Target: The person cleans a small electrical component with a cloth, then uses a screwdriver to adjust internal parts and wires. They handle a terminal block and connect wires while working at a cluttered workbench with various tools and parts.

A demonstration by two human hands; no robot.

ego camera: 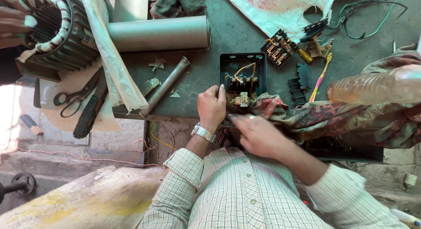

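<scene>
A dark rectangular electrical box (259,64) lies open on the bench, with orange wires and terminal parts inside. My left hand (211,107), with a metal watch on the wrist, grips the box's near-left edge. My right hand (258,133) is blurred just below the box, fingers bunched on a patterned red-brown cloth (324,117) that drapes off to the right. Whether it pinches anything besides the cloth is not clear.
A motor stator (52,29) sits far left with another person's hand on it. Scissors (74,97), a file, a metal rod (166,85), a grey roll (160,33), terminal blocks (280,47), a yellow screwdriver (320,77) and a plastic bottle (377,85) lie around.
</scene>
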